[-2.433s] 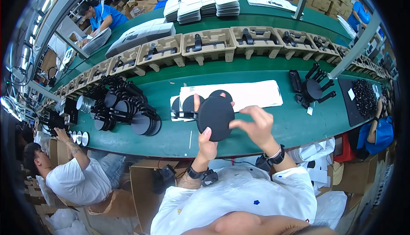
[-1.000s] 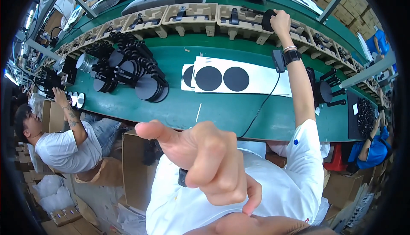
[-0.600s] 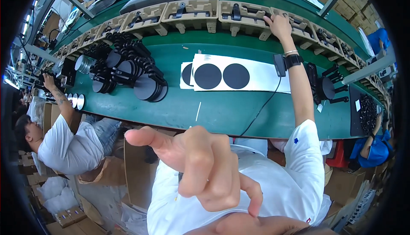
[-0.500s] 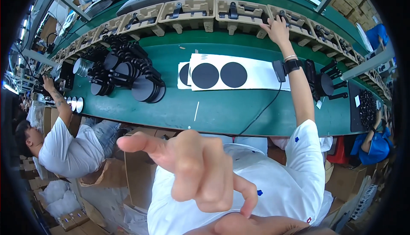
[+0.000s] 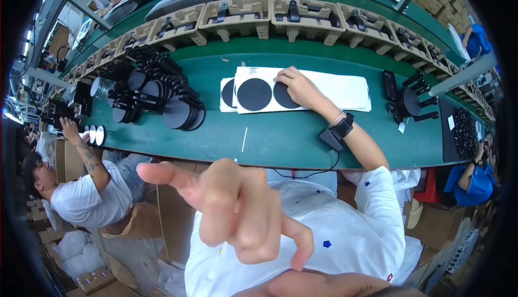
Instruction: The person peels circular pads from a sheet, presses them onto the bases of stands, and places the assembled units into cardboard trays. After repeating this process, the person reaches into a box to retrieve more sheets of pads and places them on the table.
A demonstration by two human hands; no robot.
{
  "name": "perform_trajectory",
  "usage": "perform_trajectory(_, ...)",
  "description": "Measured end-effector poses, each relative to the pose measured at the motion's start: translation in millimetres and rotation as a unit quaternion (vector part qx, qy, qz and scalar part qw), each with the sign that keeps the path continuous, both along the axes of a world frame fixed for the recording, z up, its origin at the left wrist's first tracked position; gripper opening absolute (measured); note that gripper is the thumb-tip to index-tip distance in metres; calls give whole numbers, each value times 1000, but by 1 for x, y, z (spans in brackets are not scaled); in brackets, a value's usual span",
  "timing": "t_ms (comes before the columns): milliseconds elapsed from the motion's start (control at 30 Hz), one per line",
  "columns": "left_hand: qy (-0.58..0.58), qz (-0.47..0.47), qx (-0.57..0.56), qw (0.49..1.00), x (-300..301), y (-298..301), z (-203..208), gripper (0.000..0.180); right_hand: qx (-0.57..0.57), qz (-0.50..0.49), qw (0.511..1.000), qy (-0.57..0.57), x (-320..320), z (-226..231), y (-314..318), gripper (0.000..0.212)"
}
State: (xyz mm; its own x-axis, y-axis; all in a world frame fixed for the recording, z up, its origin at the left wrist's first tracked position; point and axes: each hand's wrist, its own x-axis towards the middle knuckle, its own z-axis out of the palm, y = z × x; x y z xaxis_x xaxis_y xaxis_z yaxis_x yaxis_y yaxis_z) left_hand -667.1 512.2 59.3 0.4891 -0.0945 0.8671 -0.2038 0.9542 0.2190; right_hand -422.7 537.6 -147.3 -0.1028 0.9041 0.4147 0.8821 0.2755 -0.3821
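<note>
Close in front, my left hand [image 5: 234, 210] hangs large over the white shirt, thumb stretched out to the left, fingers loosely bent and apart, holding nothing. My right hand [image 5: 300, 89] is over the white backing sheets [image 5: 342, 91] on the green bench. Its bent fingertips pinch the upper edge of a black round pad [image 5: 283, 96], which the hand partly covers. Left of it, a second black round pad [image 5: 254, 94] lies flat on the same sheet. My right wrist carries a black strapped device [image 5: 340, 130] with a cable.
Brown moulded trays [image 5: 235, 19] with black parts line the bench's far side. Black stands with round bases [image 5: 181, 113] cluster at left; another black stand [image 5: 408, 103] lies at right. A co-worker [image 5: 86, 189] in white sits at left; another in blue [image 5: 469, 181] is at right.
My right hand has come back from a tray at the far right to the black round pad on the sheets. My left hand has shifted slightly left, still empty.
</note>
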Motion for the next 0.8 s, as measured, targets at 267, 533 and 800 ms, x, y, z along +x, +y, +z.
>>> perform_trajectory(267, 26, -3, 2, 1000, -3, 1, 3, 61, -20, -13, 1000, 16, -15, 1, 6, 33)
perform_trajectory(533, 51, 0, -11, 999, -10, 2, -4, 63, -20, -12, 999, 49, -20, 6, 9, 38)
perform_trajectory(800, 73, -6, -13, 997, -8, 5, -5, 63, -40, -9, 998, 41, -21, 5, 13, 39)
